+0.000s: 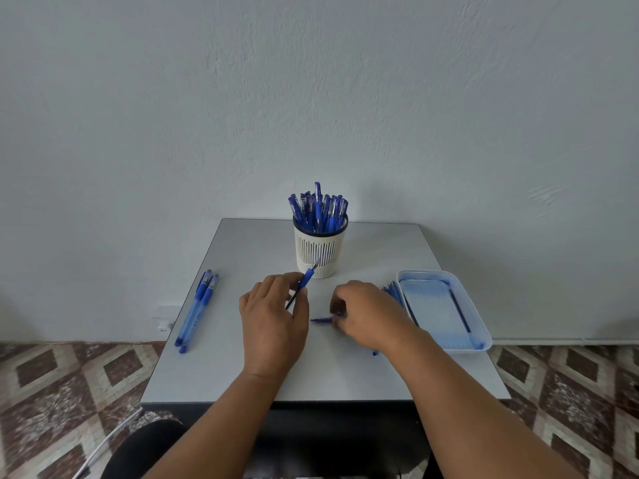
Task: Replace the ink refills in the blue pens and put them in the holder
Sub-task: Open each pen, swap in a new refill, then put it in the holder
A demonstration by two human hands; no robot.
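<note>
While my left hand (273, 318) pinches a blue pen (304, 282) with its tip slanting up toward the holder (320, 251), my right hand (366, 314) curls around a blue cap (323, 320) low over the table (242, 257). I see the cream holder packed with blue pens near the far edge. Two more pens (197, 311) lie at the left. Loose refills (392, 292) sit just beside the plastic tray (482, 326) on the right.

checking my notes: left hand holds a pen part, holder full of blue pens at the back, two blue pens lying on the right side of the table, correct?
One slip: the two blue pens lie on the table's left side, as the head view shows. The left hand holding a pen part and the holder at the back are right.
</note>
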